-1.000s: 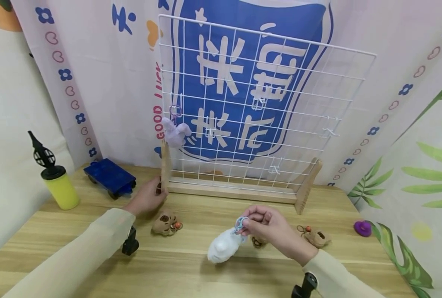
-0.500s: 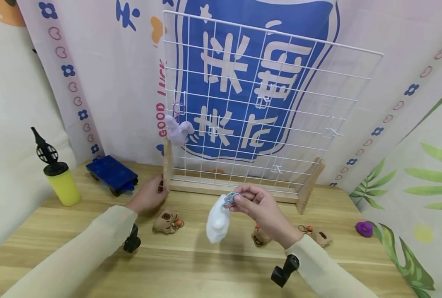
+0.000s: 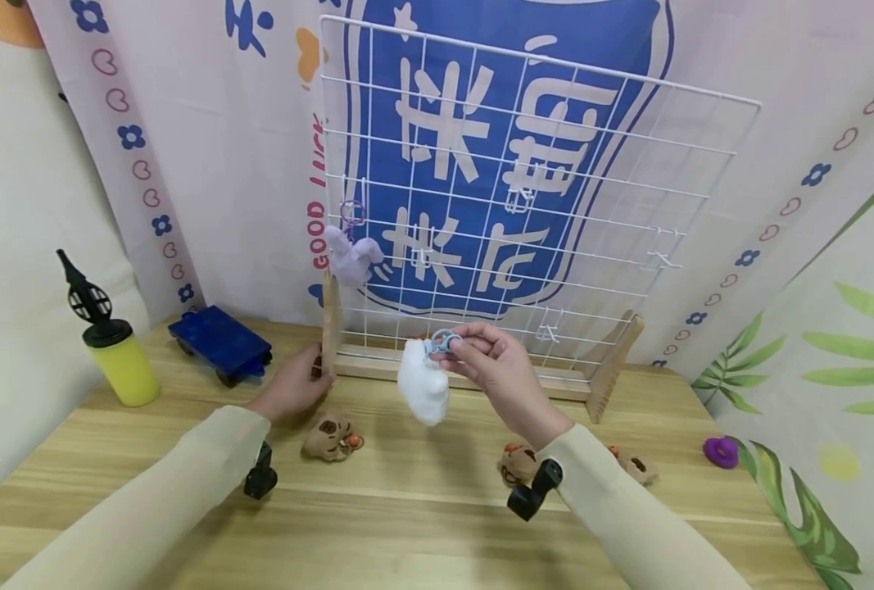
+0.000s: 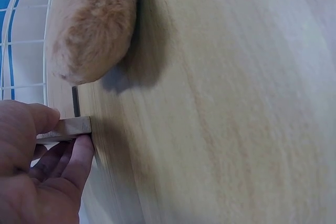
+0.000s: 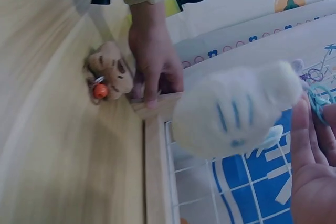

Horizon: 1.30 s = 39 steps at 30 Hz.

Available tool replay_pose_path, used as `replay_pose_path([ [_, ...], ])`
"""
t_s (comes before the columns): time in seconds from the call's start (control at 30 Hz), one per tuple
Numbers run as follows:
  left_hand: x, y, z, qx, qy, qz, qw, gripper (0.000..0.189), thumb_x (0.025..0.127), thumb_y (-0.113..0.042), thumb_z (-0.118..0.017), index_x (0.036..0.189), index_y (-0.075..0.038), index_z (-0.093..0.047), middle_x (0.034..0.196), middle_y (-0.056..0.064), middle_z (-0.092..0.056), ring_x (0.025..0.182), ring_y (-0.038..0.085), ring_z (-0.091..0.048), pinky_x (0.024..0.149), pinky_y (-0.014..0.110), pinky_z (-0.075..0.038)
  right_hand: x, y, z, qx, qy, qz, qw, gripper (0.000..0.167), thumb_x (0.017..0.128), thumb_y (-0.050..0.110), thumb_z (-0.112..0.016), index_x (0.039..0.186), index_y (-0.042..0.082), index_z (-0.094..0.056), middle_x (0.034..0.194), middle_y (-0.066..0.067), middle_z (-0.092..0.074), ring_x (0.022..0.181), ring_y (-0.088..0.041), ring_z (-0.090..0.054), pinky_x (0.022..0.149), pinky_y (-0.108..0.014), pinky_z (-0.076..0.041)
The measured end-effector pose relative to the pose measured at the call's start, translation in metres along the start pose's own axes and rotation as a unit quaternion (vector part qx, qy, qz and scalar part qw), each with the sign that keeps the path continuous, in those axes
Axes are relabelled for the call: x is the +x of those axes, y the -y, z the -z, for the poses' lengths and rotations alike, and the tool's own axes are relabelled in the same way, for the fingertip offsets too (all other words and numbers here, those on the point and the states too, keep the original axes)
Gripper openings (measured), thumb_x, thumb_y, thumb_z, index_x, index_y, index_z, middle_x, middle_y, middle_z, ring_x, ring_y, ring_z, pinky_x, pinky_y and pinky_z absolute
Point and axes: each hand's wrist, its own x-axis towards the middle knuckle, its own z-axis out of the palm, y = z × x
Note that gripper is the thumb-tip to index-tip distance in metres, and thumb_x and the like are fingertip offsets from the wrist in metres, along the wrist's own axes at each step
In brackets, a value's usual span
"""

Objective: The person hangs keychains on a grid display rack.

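Observation:
My right hand pinches the light-blue ring of a white plush keychain, which hangs above the table before the rack's lower bar. Blue stripes show on the plush in the right wrist view. At the left end of the white wire grid rack, my left hand grips the wooden foot between thumb and fingers. A lilac plush keychain hangs from a hook at the grid's left side. White hooks, such as the lower left hook, sit on the wires.
Brown plush keychains lie on the table: a left one, a middle one and a right one partly behind my right sleeve. A yellow pump and blue cart stand left. A small purple object lies right.
My right hand has lifted the white plush keychain and carried it forward and slightly left, towards the rack. The left hand keeps its grip on the wooden foot.

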Motion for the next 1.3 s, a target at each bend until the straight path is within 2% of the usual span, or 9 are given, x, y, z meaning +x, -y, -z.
replay_pose_path([
  [0.13, 0.0, -0.001, 0.0, -0.005, 0.0, 0.001, 1.0, 0.048, 0.101, -0.001, -0.058, 0.142, 0.018, -0.041, 0.134, 0.041, -0.058, 0.12, 0.054, -0.064, 0.098, 0.06, -0.059, 0.012, 0.008, -0.005, 0.008, -0.009, 0.015, 0.9998, 0.02, 0.104, -0.001, -0.058, 0.124, -0.005, -0.058, 0.097, 0.004, -0.08, 0.089, -0.008, -0.078, 0.093, -0.026, -0.063],
  [0.27, 0.001, -0.002, 0.001, -0.006, 0.003, 0.009, 0.9999, 0.049, 0.102, -0.001, -0.057, 0.143, 0.018, -0.04, 0.136, 0.042, -0.056, 0.122, 0.055, -0.063, 0.1, 0.061, -0.058, 0.023, 0.018, -0.009, 0.006, -0.018, 0.025, 0.9995, 0.016, 0.104, 0.0, -0.059, 0.119, 0.001, -0.061, 0.093, 0.005, -0.08, 0.088, -0.008, -0.079, 0.094, -0.028, -0.063],
  [0.37, 0.001, -0.003, 0.001, -0.006, 0.004, 0.01, 0.9999, 0.048, 0.102, -0.002, -0.057, 0.143, 0.018, -0.04, 0.136, 0.042, -0.056, 0.122, 0.055, -0.063, 0.1, 0.06, -0.058, 0.031, 0.027, -0.011, -0.001, -0.025, 0.036, 0.999, 0.016, 0.104, 0.0, -0.059, 0.119, 0.001, -0.061, 0.092, 0.005, -0.08, 0.088, -0.009, -0.079, 0.095, -0.029, -0.063],
  [0.53, 0.0, -0.002, 0.001, -0.007, 0.002, 0.01, 0.9999, 0.046, 0.102, -0.002, -0.057, 0.141, 0.017, -0.042, 0.135, 0.041, -0.058, 0.122, 0.054, -0.063, 0.099, 0.06, -0.058, 0.045, 0.042, -0.015, -0.044, -0.034, 0.058, 0.9968, 0.018, 0.104, 0.001, -0.06, 0.121, -0.002, -0.062, 0.094, 0.005, -0.078, 0.089, -0.008, -0.078, 0.094, -0.028, -0.063],
  [0.7, -0.001, -0.002, 0.002, -0.006, -0.002, 0.008, 0.9999, 0.045, 0.102, -0.002, -0.058, 0.14, 0.017, -0.043, 0.133, 0.04, -0.059, 0.119, 0.053, -0.064, 0.097, 0.06, -0.059, 0.055, 0.047, -0.019, -0.069, -0.029, 0.056, 0.9956, 0.022, 0.104, 0.003, -0.061, 0.125, -0.003, -0.061, 0.1, 0.0, -0.077, 0.09, -0.007, -0.078, 0.093, -0.027, -0.063],
  [0.87, 0.0, -0.001, 0.001, -0.009, -0.002, 0.0, 1.0, 0.045, 0.101, -0.001, -0.059, 0.139, 0.018, -0.044, 0.131, 0.041, -0.059, 0.117, 0.054, -0.065, 0.095, 0.059, -0.06, 0.062, 0.046, -0.024, -0.05, -0.035, 0.059, 0.9964, 0.023, 0.104, 0.003, -0.061, 0.125, -0.003, -0.061, 0.105, -0.005, -0.077, 0.091, -0.008, -0.078, 0.094, -0.027, -0.063],
  [1.07, 0.0, 0.0, 0.001, -0.007, -0.004, 0.003, 1.0, 0.045, 0.101, 0.0, -0.059, 0.14, 0.017, -0.044, 0.131, 0.041, -0.06, 0.117, 0.053, -0.066, 0.095, 0.058, -0.06, 0.07, 0.041, -0.03, -0.005, -0.057, 0.053, 0.9969, 0.019, 0.103, 0.0, -0.06, 0.122, -0.003, -0.062, 0.096, 0.001, -0.077, 0.088, -0.008, -0.078, 0.089, -0.024, -0.063],
  [1.3, 0.0, 0.001, 0.001, -0.005, -0.003, -0.004, 1.0, 0.046, 0.101, -0.001, -0.06, 0.139, 0.018, -0.043, 0.13, 0.041, -0.06, 0.116, 0.053, -0.066, 0.094, 0.058, -0.061, 0.076, 0.035, -0.033, 0.005, -0.061, 0.041, 0.9973, 0.018, 0.103, -0.001, -0.06, 0.121, -0.002, -0.062, 0.092, 0.003, -0.076, 0.085, -0.008, -0.077, 0.086, -0.022, -0.064],
])
